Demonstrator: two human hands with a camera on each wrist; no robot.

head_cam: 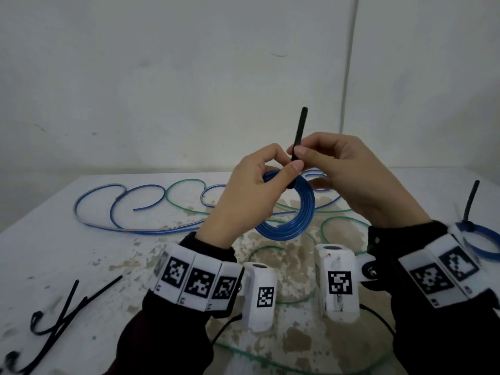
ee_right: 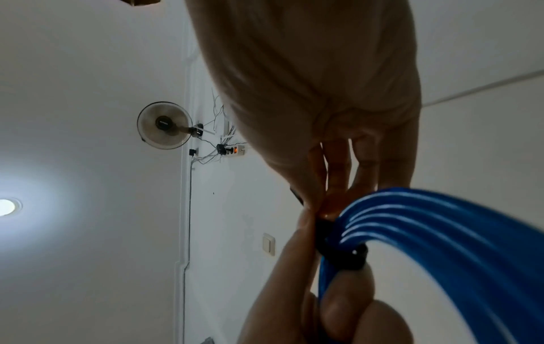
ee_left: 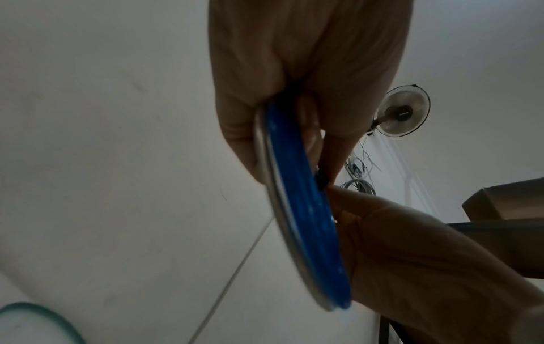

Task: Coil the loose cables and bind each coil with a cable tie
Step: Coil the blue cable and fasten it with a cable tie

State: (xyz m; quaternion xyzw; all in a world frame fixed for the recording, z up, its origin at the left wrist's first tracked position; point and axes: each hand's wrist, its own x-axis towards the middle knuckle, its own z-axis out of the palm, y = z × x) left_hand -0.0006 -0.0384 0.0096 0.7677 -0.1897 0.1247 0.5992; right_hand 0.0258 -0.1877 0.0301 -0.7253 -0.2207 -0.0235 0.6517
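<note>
I hold a blue cable coil (head_cam: 292, 217) above the table (head_cam: 62, 255), its ring hanging below my hands. My left hand (head_cam: 251, 190) grips the coil's top, thumb pressed where a black cable tie (head_cam: 299, 131) wraps it. My right hand (head_cam: 343, 169) pinches the tie's tail, which sticks straight up. In the left wrist view the coil (ee_left: 303, 209) runs edge-on between my fingers. The right wrist view has the tie's black band (ee_right: 341, 253) looped round the blue strands (ee_right: 441, 237).
Loose blue cable (head_cam: 113, 212) and green cable (head_cam: 341, 223) sprawl across the stained table. Spare black ties (head_cam: 59, 320) lie at the front left. A bound blue coil (head_cam: 484, 239) with an upright tie tail sits at the right edge.
</note>
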